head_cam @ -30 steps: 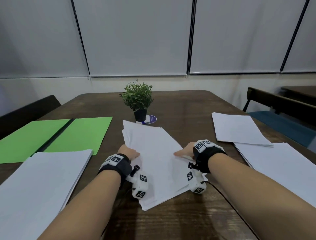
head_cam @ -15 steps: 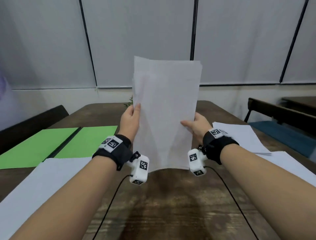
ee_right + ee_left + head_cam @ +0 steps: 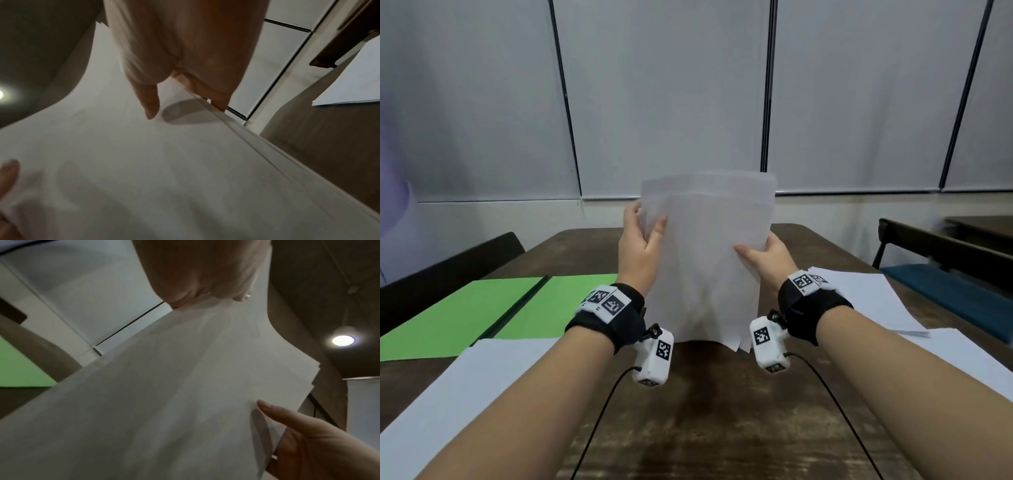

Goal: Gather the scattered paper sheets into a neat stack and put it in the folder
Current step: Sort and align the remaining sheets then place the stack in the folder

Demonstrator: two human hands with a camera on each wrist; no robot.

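A bundle of white paper sheets [image 3: 705, 260] stands upright over the middle of the table, its lower edges uneven and close to the wood. My left hand [image 3: 642, 240] grips the bundle's left edge, thumb on the near face. My right hand [image 3: 763, 258] grips the right edge the same way. In the left wrist view the sheets [image 3: 174, 394] fill the frame with the right thumb [image 3: 273, 412] laid on them. The right wrist view shows the sheets [image 3: 164, 162] pinched between thumb and fingers. The open green folder [image 3: 482, 311] lies flat at the left.
More white paper [image 3: 465, 394] lies at the near left, overlapping the folder's front edge. Two further paper piles [image 3: 866, 301] lie at the right. A dark chair [image 3: 448, 270] stands at the left, and a blue-seated chair [image 3: 945, 291] at the right beyond the table's edge.
Both hands lifted the sheets off the table and stood them upright. Since half a second ago the bundle has dropped lower, and the left hand now grips higher on its edge.
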